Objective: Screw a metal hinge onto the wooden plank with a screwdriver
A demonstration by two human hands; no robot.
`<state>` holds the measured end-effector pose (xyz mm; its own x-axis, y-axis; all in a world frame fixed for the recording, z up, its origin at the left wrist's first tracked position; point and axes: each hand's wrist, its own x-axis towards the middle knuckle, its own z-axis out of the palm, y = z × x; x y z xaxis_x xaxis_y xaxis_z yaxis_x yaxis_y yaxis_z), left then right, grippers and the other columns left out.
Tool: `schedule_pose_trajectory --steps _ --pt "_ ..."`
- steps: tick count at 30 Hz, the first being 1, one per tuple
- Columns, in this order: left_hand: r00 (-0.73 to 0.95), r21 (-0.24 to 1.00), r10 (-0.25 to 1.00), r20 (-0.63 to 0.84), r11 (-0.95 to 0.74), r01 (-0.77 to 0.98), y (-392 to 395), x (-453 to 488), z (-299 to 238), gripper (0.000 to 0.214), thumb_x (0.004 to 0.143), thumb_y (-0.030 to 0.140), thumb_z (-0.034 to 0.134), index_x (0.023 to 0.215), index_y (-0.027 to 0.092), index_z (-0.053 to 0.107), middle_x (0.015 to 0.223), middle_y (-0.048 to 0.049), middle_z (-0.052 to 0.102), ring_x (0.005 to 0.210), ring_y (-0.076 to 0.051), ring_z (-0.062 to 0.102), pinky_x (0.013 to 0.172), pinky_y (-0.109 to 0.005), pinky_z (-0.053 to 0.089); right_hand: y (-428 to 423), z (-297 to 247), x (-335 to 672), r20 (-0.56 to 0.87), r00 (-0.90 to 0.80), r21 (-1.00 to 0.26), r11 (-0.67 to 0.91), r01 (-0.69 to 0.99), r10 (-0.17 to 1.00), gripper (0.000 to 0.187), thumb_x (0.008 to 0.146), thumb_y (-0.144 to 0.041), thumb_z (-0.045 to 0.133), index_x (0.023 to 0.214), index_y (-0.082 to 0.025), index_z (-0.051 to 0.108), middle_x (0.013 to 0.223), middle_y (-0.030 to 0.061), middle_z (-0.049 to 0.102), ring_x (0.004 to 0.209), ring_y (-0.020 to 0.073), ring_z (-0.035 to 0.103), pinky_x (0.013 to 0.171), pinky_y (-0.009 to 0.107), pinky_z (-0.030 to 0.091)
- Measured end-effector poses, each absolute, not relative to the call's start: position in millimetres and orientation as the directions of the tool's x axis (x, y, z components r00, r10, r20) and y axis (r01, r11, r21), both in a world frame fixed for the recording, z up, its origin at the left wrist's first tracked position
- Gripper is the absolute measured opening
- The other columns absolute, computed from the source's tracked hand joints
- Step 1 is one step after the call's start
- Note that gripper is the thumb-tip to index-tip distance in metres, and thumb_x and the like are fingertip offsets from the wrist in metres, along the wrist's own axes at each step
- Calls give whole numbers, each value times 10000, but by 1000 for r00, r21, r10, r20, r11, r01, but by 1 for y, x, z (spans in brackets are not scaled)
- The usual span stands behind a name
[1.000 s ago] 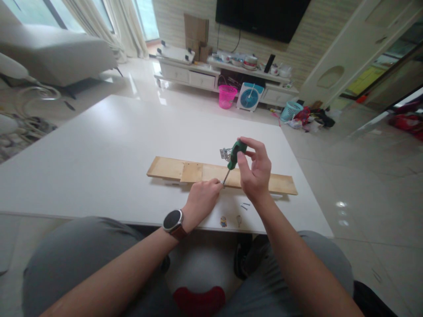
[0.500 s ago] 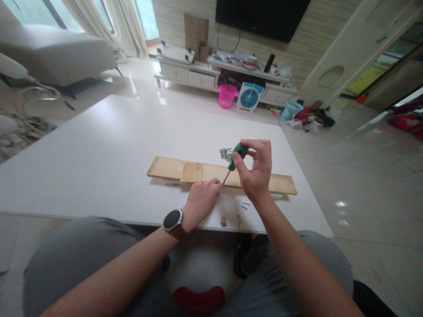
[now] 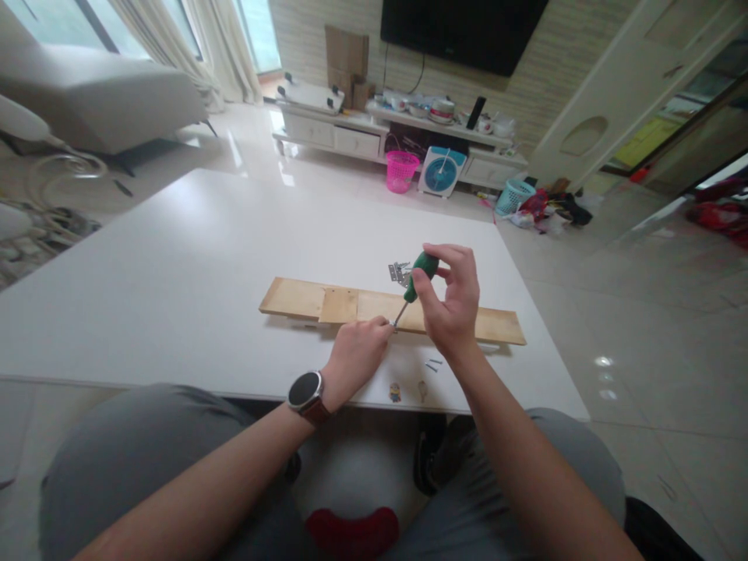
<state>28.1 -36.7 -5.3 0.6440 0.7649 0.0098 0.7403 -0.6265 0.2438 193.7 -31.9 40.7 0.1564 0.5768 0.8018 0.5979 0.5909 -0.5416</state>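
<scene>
My right hand [image 3: 454, 300] grips a screwdriver [image 3: 423, 269] by its green handle, the shaft slanting down and left. Its tip meets a small metal piece at the near edge of a long wooden board [image 3: 295, 297]. Close beside that tip, the fingers of my left hand [image 3: 359, 347] are pinched together at the board's edge; what they hold is too small to make out. A short, flat wood piece [image 3: 340, 305] lies across the board to the left. Behind the screwdriver lie metal hinges [image 3: 397, 272], and several screws [image 3: 433, 365] rest in front of the board.
On the white table [image 3: 175, 257], near its front edge, lie a small yellow-and-blue figure [image 3: 395, 392] and a small pale item [image 3: 422, 389]. Beyond the table stand a pink basket [image 3: 401, 171], a blue fan [image 3: 441, 170] and a low TV cabinet [image 3: 356, 140].
My right hand has shifted very slightly around the screwdriver handle. The left hand, board and loose hardware stay in the same places.
</scene>
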Motion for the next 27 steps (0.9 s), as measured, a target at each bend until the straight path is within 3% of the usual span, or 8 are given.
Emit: schedule_pose_trajectory --steps 4,12,18,24,27 --pt "648 248 762 2 -628 738 -37 28 -5 301 1029 143 503 1154 202 770 1125 -93 769 903 -240 751 686 -313 510 -31 36 196 782 112 -555 603 574 613 365 1046 -264 490 1376 -340 625 1318 60 700 1164 238 678 914 453 611" --pt "642 240 766 6 -625 743 -37 28 -7 296 1018 130 502 1130 196 768 1092 -103 760 889 -233 748 699 -308 517 -32 41 193 817 175 -530 595 604 550 240 958 -274 709 1187 -334 670 1086 21 640 998 209 642 800 386 590" --pt "646 241 763 11 -629 739 -37 28 -6 311 1031 143 489 1155 205 769 1130 -98 763 894 -236 747 696 -312 514 -32 37 195 775 124 -575 610 546 619 342 1032 -250 511 1344 -331 624 1287 57 698 1143 244 678 876 438 597" --pt "640 232 768 12 -625 745 -37 28 -7 295 1014 128 507 1129 195 770 1080 -103 759 897 -241 743 706 -308 517 -31 40 193 804 169 -540 581 609 570 237 957 -301 703 1188 -327 658 1088 18 659 1003 206 654 798 384 602" --pt "640 231 768 26 -628 744 -37 28 -8 295 1017 130 499 1115 197 769 1079 -97 761 892 -243 745 696 -316 515 -32 42 192 805 157 -534 583 612 573 242 969 -298 661 1210 -323 656 1122 29 665 1036 210 664 799 390 608"
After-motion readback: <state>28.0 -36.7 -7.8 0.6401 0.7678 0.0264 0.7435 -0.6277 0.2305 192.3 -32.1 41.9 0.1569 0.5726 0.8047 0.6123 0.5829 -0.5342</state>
